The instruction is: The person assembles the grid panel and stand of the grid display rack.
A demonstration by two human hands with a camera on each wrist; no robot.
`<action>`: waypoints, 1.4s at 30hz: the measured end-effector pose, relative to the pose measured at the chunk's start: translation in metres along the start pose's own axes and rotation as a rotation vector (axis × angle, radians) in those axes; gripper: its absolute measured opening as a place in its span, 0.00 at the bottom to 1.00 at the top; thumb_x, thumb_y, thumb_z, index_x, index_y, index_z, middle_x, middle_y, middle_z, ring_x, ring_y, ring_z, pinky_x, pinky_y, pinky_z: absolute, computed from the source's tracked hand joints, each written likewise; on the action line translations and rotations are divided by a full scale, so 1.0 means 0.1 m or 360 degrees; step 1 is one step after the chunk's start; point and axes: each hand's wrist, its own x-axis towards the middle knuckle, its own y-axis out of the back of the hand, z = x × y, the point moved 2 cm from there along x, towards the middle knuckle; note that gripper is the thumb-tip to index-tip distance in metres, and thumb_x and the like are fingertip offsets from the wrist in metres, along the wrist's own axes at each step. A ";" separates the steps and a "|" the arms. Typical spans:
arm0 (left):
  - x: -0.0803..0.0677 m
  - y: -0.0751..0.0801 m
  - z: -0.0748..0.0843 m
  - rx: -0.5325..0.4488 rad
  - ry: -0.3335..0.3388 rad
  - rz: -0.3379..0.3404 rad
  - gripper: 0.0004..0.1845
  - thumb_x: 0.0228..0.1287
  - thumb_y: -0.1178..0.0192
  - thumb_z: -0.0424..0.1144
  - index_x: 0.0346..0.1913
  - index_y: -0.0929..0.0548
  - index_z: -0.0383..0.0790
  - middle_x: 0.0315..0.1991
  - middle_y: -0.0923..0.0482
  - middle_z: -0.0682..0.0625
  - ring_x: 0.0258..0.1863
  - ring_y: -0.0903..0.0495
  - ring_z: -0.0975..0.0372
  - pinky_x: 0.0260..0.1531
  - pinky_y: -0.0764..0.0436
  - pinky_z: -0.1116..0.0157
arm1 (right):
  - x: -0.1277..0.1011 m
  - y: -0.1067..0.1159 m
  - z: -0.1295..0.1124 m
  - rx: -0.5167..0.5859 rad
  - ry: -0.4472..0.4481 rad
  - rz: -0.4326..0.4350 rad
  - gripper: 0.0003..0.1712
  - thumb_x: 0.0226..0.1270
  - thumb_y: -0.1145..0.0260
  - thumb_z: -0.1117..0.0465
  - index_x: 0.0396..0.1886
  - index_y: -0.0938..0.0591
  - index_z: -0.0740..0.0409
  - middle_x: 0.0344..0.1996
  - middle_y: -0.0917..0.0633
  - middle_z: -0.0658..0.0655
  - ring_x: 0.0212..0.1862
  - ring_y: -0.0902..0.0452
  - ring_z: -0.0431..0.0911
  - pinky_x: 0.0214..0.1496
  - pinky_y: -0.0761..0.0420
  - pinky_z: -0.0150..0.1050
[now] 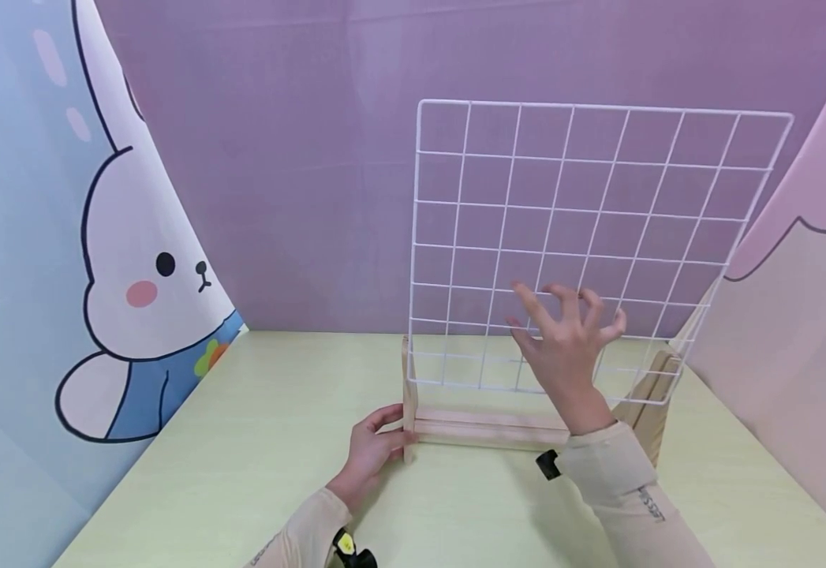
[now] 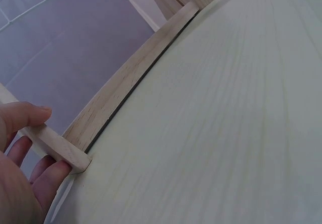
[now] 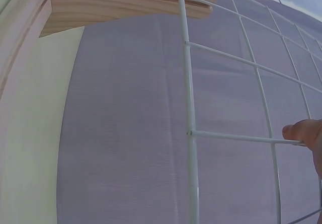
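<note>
A white wire grid panel (image 1: 572, 106) stands tilted above a wooden frame, its lower edge higher than the crossbar (image 1: 491, 432). My right hand (image 1: 569, 355) holds the grid near its lower middle, fingers spread and bent at the wires; in the right wrist view the thumb (image 3: 302, 132) meets a wire. With thumb and fingers my left hand (image 1: 370, 450) pinches the frame's left side board (image 1: 409, 394) low down, close to the table. The right side board (image 3: 126, 10) has a groove along it, and the grid's edge wire (image 3: 188, 83) crosses in front of it.
The frame rests on a pale wood-grain table (image 1: 278, 394). Behind it rises a purple backdrop (image 1: 299, 197). A cartoon-printed cloth (image 1: 121, 315) covers the left side, and a pink and beige cloth (image 1: 796, 315) hangs at the right.
</note>
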 end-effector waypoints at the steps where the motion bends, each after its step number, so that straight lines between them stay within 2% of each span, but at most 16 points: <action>1: 0.00 0.00 0.00 0.0000 -0.0001 0.0000 0.27 0.50 0.32 0.20 0.57 0.19 0.29 0.45 0.18 0.47 0.42 0.16 0.57 0.38 0.15 0.60 | 0.01 0.00 0.00 0.0001 0.0001 0.0001 0.22 0.57 0.27 0.53 0.53 0.15 0.42 0.44 0.20 0.63 0.50 0.37 0.65 0.58 0.58 0.77; 16: -0.01 -0.01 0.00 0.0021 -0.0005 0.0036 0.28 0.49 0.31 0.20 0.57 0.19 0.28 0.47 0.18 0.45 0.43 0.16 0.55 0.38 0.14 0.59 | 0.12 -0.02 0.01 -0.0034 0.0000 0.0062 0.21 0.56 0.27 0.53 0.53 0.15 0.40 0.44 0.20 0.63 0.50 0.36 0.65 0.60 0.58 0.76; 42: -0.01 -0.01 0.01 0.0016 -0.0022 0.0015 0.27 0.49 0.31 0.20 0.57 0.19 0.28 0.47 0.18 0.45 0.43 0.16 0.55 0.39 0.14 0.59 | 0.29 -0.02 0.01 -0.0068 -0.0015 0.0072 0.23 0.55 0.25 0.53 0.53 0.15 0.39 0.45 0.19 0.62 0.51 0.36 0.64 0.59 0.56 0.77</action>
